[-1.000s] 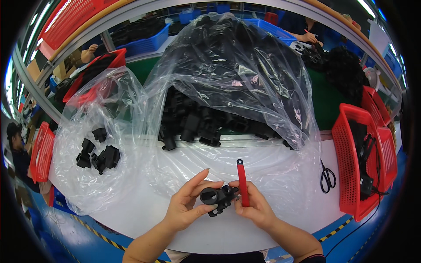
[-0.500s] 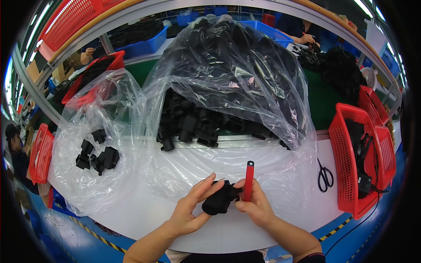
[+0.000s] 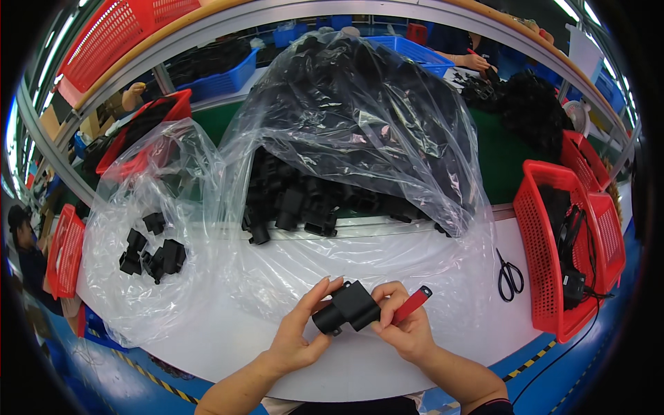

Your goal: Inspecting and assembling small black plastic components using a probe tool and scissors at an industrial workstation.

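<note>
Over the near part of the white table, my left hand (image 3: 301, 326) grips a black plastic housing (image 3: 358, 305) with a boxy block and a round tube end. The thumb and fingers hold it at the tube side. A red-handled tool (image 3: 413, 304) is in my right hand (image 3: 403, 330), its handle slanting up to the right. The tool's working end is hidden by the fingers, beside the housing's right side. A large clear plastic bag (image 3: 360, 124) lies beyond, heaped with black housings (image 3: 290, 200). Several more black housings (image 3: 166, 257) rest on a smaller clear bag (image 3: 138, 304) at the left.
Black scissors (image 3: 510, 275) lie on the table at the right. Beside them stands a red basket (image 3: 529, 228) holding black parts and a cable. Another red basket (image 3: 67, 252) is at the left edge. Across the green belt (image 3: 512, 142), a co-worker's hand (image 3: 474, 62) handles black parts.
The housing has been turned, so its boxy block now faces up. The red handle has tipped from upright to slanting right. Both hands stay in nearly the same place.
</note>
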The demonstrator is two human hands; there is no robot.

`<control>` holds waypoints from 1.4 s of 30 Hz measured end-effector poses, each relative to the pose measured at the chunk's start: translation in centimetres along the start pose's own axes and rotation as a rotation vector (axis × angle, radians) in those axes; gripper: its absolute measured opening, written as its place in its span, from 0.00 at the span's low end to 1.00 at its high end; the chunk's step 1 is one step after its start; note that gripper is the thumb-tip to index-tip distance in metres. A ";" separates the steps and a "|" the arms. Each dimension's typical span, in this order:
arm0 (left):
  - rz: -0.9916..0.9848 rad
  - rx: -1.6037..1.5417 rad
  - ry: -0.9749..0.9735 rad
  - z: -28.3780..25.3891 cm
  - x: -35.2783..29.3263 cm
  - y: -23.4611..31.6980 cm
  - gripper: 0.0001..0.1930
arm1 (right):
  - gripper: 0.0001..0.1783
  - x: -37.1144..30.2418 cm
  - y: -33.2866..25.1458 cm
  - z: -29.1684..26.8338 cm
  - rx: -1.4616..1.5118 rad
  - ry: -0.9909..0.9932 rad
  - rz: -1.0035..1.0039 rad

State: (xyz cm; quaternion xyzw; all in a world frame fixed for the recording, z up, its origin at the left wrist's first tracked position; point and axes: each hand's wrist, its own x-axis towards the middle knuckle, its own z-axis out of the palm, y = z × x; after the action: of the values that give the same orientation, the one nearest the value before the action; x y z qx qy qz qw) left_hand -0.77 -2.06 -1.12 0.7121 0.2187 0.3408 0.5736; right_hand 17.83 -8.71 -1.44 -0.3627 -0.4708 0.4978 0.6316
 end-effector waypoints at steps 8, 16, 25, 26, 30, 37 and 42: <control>-0.143 -0.318 -0.071 -0.1 0.7 0.8 0.53 | 0.07 -0.3 -0.6 0.1 -0.387 -0.125 -0.133; 0.020 -0.075 0.050 0.0 -0.1 0.6 0.56 | 0.07 -0.2 0.0 0.4 -0.308 -0.096 -0.105; 0.212 0.423 0.046 -0.2 -0.3 0.9 0.52 | 0.30 0.7 -1.0 0.9 -0.228 -0.087 0.067; 0.194 0.419 0.051 0.0 -0.3 1.0 0.52 | 0.35 0.8 -1.0 0.8 -0.340 -0.158 0.087; 0.219 0.216 0.126 -0.2 0.3 1.5 0.42 | 0.33 0.7 -0.1 -0.1 -0.317 -0.083 -0.006; 0.098 0.143 0.156 -0.7 0.1 1.8 0.24 | 0.33 0.4 0.5 -0.5 -0.239 -0.041 -0.047; 0.174 0.194 0.161 -0.8 0.1 1.7 0.19 | 0.33 0.2 0.2 -0.4 -0.263 -0.019 0.005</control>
State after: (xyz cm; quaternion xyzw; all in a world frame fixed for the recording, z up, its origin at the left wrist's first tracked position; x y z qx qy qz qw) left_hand -1.42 -1.92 0.61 0.7508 0.2333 0.4225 0.4510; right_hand 18.13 -8.42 -1.71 -0.4387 -0.5370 0.4368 0.5731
